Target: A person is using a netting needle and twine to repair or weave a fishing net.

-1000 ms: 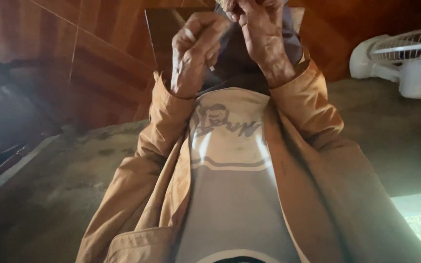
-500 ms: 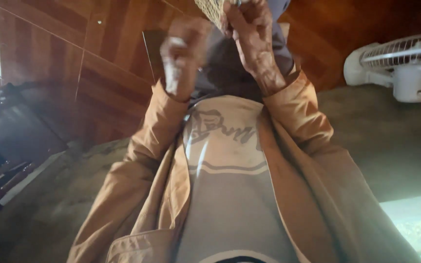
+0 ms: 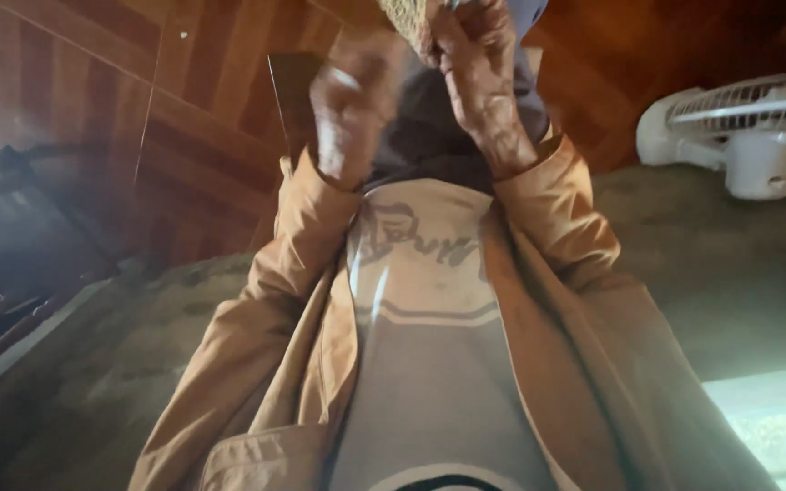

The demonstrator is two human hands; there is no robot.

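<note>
both hands, left hand (image 3: 349, 114) and right hand (image 3: 477, 77), raised at a woven hat (image 3: 404, 20).

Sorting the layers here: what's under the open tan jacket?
Under the tan jacket shows a grey-white shirt with a faded chest print and a dark collar. The jacket's sides cover its sleeves and edges.

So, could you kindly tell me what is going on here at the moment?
A person in a tan jacket over a grey printed shirt has both hands raised near the top of the view. The right hand touches a woven straw-coloured item, though its grip is unclear. The left hand is blurred beside it. A white electric fan stands against the wooden panelled wall.
</note>
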